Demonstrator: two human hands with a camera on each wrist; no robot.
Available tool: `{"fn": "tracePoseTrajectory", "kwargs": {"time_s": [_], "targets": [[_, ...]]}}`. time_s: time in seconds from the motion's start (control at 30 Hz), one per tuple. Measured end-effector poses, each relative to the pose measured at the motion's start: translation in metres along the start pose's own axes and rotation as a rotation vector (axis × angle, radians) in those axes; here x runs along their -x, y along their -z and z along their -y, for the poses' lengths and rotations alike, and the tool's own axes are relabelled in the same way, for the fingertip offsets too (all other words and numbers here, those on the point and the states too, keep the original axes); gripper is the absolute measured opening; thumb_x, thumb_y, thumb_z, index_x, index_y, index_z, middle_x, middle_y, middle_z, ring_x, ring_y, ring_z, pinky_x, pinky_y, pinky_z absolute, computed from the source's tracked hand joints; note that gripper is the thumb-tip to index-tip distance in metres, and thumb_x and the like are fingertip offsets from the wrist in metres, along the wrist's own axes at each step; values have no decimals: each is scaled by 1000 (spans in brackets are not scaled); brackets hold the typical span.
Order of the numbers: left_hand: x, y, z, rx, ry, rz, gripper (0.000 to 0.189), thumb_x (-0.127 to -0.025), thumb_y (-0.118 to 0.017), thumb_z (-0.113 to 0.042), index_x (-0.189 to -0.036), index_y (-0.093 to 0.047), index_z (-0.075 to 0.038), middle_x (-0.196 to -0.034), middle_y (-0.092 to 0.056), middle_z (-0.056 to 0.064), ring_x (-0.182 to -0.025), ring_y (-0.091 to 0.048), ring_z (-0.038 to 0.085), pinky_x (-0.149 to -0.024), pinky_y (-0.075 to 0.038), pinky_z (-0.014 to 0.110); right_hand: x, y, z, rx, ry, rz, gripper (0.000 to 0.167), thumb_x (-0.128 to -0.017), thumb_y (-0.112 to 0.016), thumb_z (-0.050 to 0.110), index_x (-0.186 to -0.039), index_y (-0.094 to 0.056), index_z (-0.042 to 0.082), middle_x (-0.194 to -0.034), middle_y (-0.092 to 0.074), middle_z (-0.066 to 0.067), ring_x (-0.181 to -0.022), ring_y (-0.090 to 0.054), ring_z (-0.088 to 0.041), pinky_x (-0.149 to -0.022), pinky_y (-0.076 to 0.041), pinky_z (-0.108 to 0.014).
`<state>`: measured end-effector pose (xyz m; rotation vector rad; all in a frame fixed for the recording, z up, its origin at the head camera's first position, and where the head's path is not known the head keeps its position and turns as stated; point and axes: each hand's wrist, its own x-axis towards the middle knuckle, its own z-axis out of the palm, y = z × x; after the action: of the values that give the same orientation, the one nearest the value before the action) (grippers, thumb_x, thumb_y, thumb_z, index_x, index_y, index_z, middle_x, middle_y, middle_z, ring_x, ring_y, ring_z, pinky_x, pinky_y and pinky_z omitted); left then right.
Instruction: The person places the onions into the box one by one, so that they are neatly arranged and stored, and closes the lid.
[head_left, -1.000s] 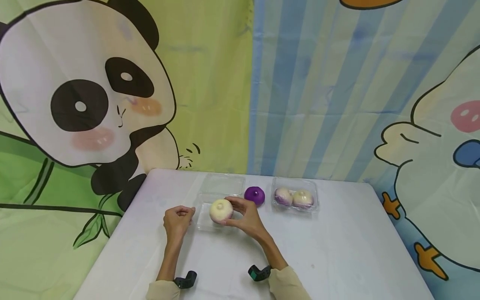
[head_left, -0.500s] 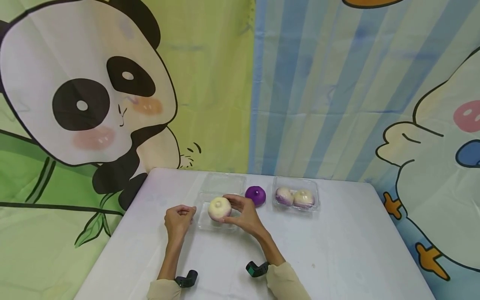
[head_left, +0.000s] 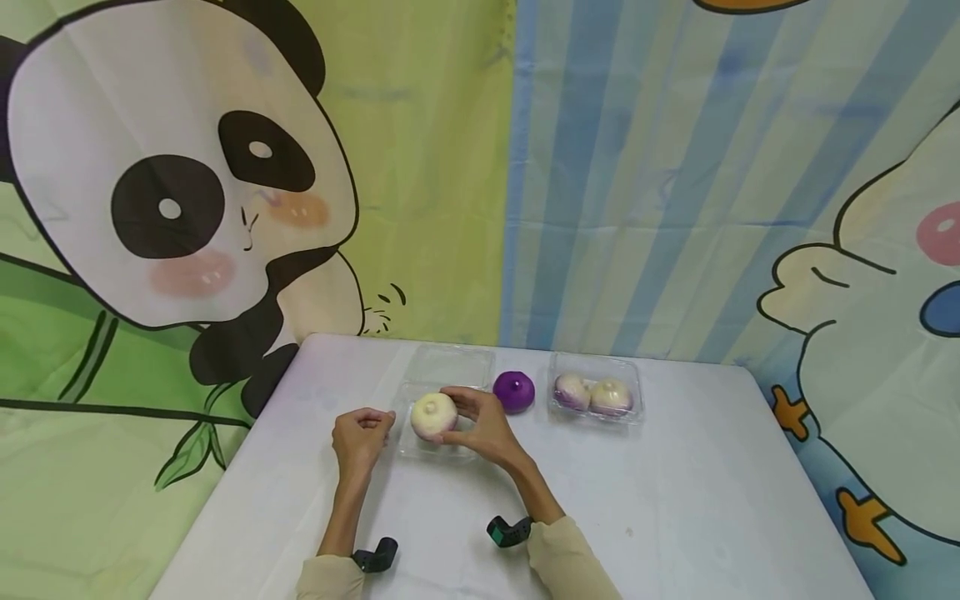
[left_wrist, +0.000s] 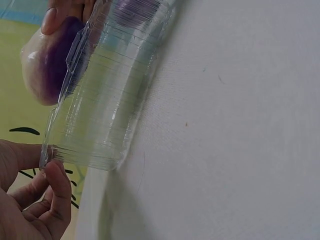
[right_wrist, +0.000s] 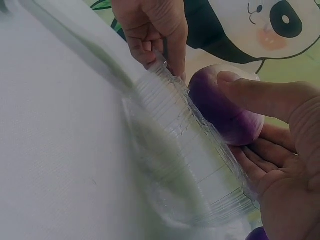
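My right hand holds a pale-topped, purple-sided onion between thumb and fingers, over the left part of an open clear plastic box. In the right wrist view the onion is at the level of the box's rim, still above its floor. My left hand pinches the near-left rim of the box between thumb and forefinger, best seen in the left wrist view. The box's hinged lid lies folded back behind it.
A deep purple onion sits on the white table just right of the open box. Farther right stands another clear box with two pale onions inside. A printed curtain hangs behind the table's back edge.
My right hand has shifted slightly left and lower with the onion over the box. The left hand keeps its pinch on the rim; the whole head view has drifted a little.
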<state>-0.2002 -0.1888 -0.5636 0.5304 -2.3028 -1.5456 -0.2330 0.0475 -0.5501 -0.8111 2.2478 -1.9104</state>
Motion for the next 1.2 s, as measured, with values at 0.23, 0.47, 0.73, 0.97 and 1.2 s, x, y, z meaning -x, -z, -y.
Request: {"fn": "tracePoseTrajectory", "kwargs": {"time_s": [0.23, 0.47, 0.73, 0.97, 1.2], "targets": [[0, -1, 0, -3, 5, -6, 16, -91, -84, -11, -86, -80, 3, -62, -70, -1, -51, -63, 11, -47, -52, 20, -5, -2, 0, 28, -31, 29, 75, -79, -96, 0, -145, -62, -9, -147, -68, -25, -138, -67, -40, -114, -58, -33], [0, -1, -1, 3, 13, -9, 16, -90, -84, -11, -84, -80, 3, -62, -71, 1, -50, -64, 13, -46, -51, 20, -10, -3, 0, 57, -77, 70, 76, -80, -95, 0, -147, -61, -8, -149, -67, -24, -139, -67, -38, -115, -58, -34], [0, -1, -1, -6, 5, -9, 15, -90, -85, -10, -84, -80, 3, -63, -71, 2, -53, -66, 18, -47, -51, 21, -18, -6, 2, 95, -94, 108, 73, -79, -96, 0, -145, -63, -7, -146, -69, -24, -137, -68, -38, -115, -59, -38], [1, -1, -1, -10, 5, -9, 15, -90, -84, -11, -84, -80, 2, -61, -71, 2, -55, -69, 23, -48, -50, 22, -24, -10, 4, 122, -105, 165, 68, -78, -94, -6, -140, -66, -7, -140, -71, -25, -134, -69, -41, -114, -60, -46], [0, -1, -2, -5, 4, -10, 15, -91, -84, -11, -84, -80, 3, -63, -72, 3, -54, -67, 20, -47, -50, 22, -27, -14, 2, 150, -116, 199, 67, -78, -93, -6, -139, -66, -8, -140, -71, -25, -134, -69, -39, -114, -60, -50]]}}
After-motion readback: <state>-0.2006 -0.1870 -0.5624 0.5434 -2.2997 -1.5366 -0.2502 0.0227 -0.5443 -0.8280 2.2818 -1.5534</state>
